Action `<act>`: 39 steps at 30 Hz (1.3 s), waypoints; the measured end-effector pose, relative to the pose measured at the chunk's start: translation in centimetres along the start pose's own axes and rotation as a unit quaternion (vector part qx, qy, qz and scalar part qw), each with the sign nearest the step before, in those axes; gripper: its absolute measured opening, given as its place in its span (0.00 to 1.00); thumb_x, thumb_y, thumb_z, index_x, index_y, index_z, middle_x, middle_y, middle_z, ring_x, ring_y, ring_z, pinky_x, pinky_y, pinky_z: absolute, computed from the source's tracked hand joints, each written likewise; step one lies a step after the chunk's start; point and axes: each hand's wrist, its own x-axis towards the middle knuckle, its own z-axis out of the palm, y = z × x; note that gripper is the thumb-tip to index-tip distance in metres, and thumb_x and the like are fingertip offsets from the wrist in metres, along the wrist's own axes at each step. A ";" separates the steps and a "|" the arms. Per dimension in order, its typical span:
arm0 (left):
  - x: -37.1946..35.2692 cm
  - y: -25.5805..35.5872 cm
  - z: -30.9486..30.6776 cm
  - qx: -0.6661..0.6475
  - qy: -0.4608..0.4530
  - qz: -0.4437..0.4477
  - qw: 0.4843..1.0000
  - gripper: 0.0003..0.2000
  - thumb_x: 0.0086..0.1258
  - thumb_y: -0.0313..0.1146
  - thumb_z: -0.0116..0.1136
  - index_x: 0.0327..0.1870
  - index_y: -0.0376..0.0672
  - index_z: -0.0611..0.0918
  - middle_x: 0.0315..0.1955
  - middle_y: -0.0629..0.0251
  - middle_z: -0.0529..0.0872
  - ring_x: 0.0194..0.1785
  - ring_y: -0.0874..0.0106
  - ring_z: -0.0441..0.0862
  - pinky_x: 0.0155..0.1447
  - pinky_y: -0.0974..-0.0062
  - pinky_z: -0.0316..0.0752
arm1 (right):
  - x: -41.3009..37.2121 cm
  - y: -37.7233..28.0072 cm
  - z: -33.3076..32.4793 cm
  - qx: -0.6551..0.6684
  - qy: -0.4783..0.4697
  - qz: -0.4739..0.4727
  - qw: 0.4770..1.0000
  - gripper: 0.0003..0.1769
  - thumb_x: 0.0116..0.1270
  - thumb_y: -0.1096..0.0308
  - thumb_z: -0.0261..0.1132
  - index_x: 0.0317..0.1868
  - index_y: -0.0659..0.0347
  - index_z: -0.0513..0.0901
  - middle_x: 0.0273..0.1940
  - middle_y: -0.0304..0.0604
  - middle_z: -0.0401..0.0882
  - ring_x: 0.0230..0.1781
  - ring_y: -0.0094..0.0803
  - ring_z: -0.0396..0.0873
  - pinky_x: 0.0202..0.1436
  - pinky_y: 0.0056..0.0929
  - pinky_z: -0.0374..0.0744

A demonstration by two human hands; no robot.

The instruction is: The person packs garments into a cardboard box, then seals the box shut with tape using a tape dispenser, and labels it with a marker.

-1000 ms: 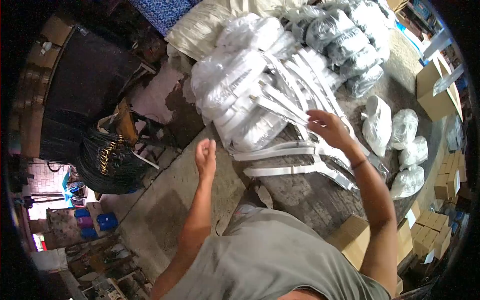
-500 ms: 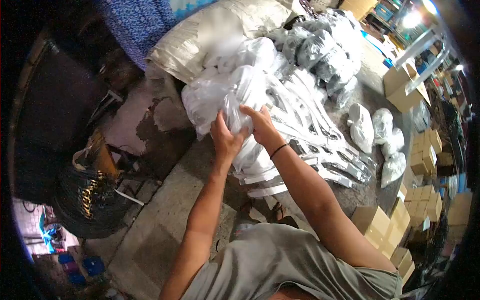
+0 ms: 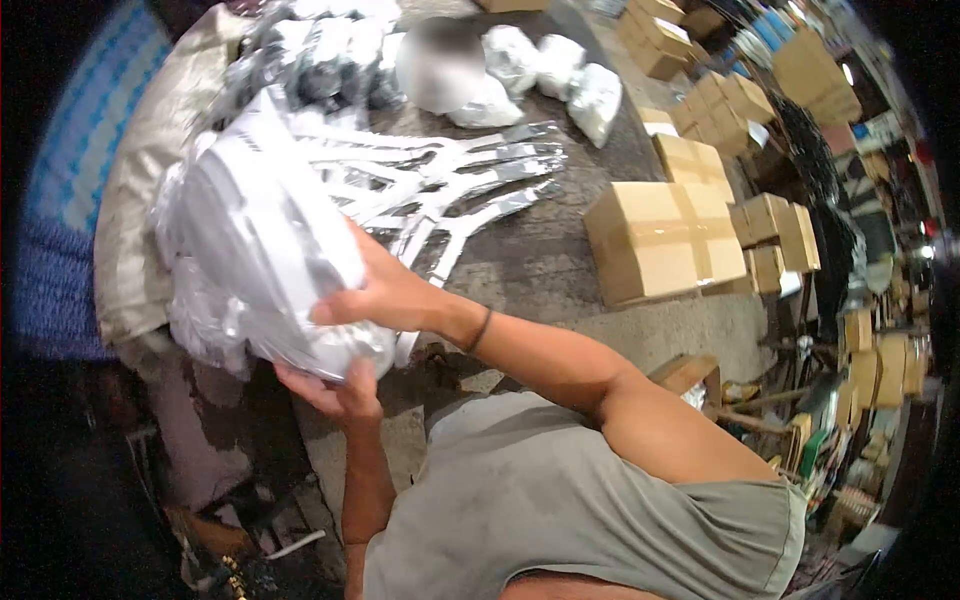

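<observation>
A bulky white bundle in clear plastic [image 3: 270,230] is raised between my two hands, above the left part of the table. My left hand [image 3: 335,388] grips its lower end from below, thumb on the near side. Against the bundle's right side, my right hand [image 3: 385,290] holds on with the thumb across its front; some of its fingers are hidden behind the plastic. Flat white and grey strips in plastic [image 3: 470,205] lie fanned out on the table beyond my right hand. More clear plastic bags [image 3: 205,325] sit under and left of the bundle.
Dark wrapped bundles [image 3: 325,70] and several white bags [image 3: 595,100] lie at the table's far side. Cardboard boxes [image 3: 660,240] stand at the right. A large pale sack [image 3: 150,190] is at the left, beside blue fabric [image 3: 60,270].
The view has swung to the right. My hands have moved apart from their close grip on the plastic and now hold the white bundle raised, one at its bottom and one at its side.
</observation>
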 end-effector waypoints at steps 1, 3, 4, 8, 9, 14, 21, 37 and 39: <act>-0.9 -0.4 0.6 -0.006 -0.057 0.024 0.998 0.45 0.57 0.36 0.61 0.72 0.35 0.47 0.67 0.47 0.57 0.69 0.58 0.59 0.72 0.59 0.56 | -1.9 -1.6 -1.5 -0.017 0.026 0.018 0.999 0.60 0.46 0.59 0.76 0.75 0.66 0.48 0.70 0.52 0.56 0.72 0.40 0.54 0.75 0.36 0.53; -1.6 -2.3 0.3 -0.065 -0.075 -0.015 0.995 0.44 0.61 0.42 0.60 0.72 0.35 0.47 0.68 0.49 0.56 0.70 0.59 0.58 0.72 0.59 0.56 | -6.4 -4.5 -3.9 -0.042 0.081 0.038 0.995 0.60 0.46 0.60 0.77 0.74 0.67 0.48 0.69 0.51 0.59 0.71 0.39 0.56 0.74 0.37 0.54; -1.3 -1.6 1.7 -0.117 -0.083 -0.053 0.988 0.44 0.65 0.49 0.59 0.73 0.36 0.47 0.69 0.51 0.55 0.71 0.59 0.57 0.73 0.59 0.57 | -8.7 -5.5 -4.9 -0.052 0.110 0.037 0.992 0.60 0.47 0.60 0.77 0.74 0.67 0.49 0.68 0.51 0.60 0.71 0.39 0.57 0.74 0.37 0.55; -4.1 2.7 10.1 -0.192 -0.222 -0.337 0.895 0.52 0.58 0.67 0.61 0.72 0.37 0.54 0.66 0.60 0.63 0.67 0.64 0.64 0.68 0.61 0.64 | -18.1 -9.4 -8.3 -0.110 0.204 0.040 0.972 0.65 0.46 0.57 0.80 0.75 0.66 0.45 0.72 0.54 0.52 0.74 0.42 0.50 0.76 0.39 0.51; -5.8 1.2 11.8 -0.249 -0.384 -0.177 0.871 0.51 0.50 0.58 0.74 0.70 0.37 0.60 0.62 0.61 0.69 0.64 0.65 0.69 0.65 0.63 0.68 | -20.6 -10.0 -9.0 -0.151 0.224 0.003 0.963 0.66 0.46 0.55 0.80 0.76 0.66 0.44 0.73 0.54 0.50 0.75 0.43 0.48 0.76 0.40 0.50; -13.9 9.5 25.8 -0.233 -0.534 -0.328 0.743 0.50 0.41 0.49 0.82 0.65 0.37 0.67 0.54 0.61 0.77 0.59 0.67 0.74 0.62 0.66 0.71 | -33.0 -16.9 -14.6 -0.097 0.367 -0.049 0.924 0.71 0.43 0.45 0.80 0.76 0.64 0.43 0.74 0.53 0.48 0.75 0.43 0.49 0.76 0.40 0.51; -27.6 10.6 42.5 -0.284 -0.662 -0.278 0.635 0.44 0.46 0.48 0.80 0.63 0.37 0.70 0.53 0.61 0.78 0.57 0.68 0.76 0.62 0.68 0.72 | -48.0 -23.3 -23.1 -0.126 0.541 -0.079 0.827 0.62 0.51 0.48 0.76 0.75 0.63 0.47 0.68 0.49 0.58 0.69 0.39 0.60 0.71 0.38 0.61; -43.1 7.5 78.1 -0.301 -0.702 -0.263 0.590 0.34 0.51 0.39 0.76 0.59 0.38 0.76 0.51 0.64 0.83 0.54 0.72 0.79 0.60 0.70 0.73 | -61.8 -33.2 -52.7 -0.316 0.680 -0.072 0.658 0.43 0.70 0.72 0.57 0.76 0.63 0.38 0.66 0.49 0.62 0.61 0.33 0.67 0.63 0.31 0.69; -42.9 9.0 82.4 -0.322 -0.709 -0.266 0.568 0.34 0.51 0.38 0.75 0.60 0.38 0.75 0.53 0.63 0.82 0.56 0.71 0.77 0.62 0.70 0.71 | -62.6 -35.9 -55.7 -0.280 0.695 -0.058 0.659 0.43 0.70 0.74 0.57 0.76 0.63 0.38 0.66 0.50 0.61 0.62 0.33 0.66 0.63 0.32 0.69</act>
